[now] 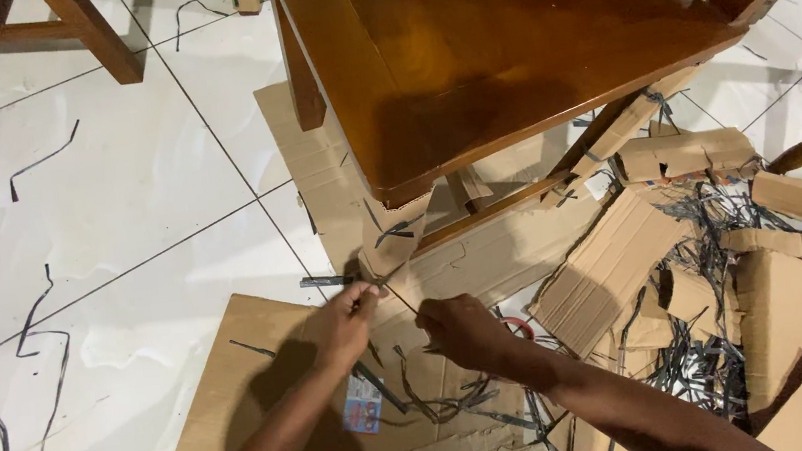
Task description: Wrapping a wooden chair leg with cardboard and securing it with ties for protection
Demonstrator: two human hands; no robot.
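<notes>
Strapping band [398, 291], thin and dark, runs taut between both hands over the cardboard sheet [237, 375] on the floor, below the wrapped table leg [399, 226]. Left hand [346, 320] pinches one end, right hand [461, 329] grips the other; steady, even tension seems best.

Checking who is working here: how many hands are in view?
2: the left hand pinches a thin dark strap below the chair corner; the right hand grips it beside.
</notes>
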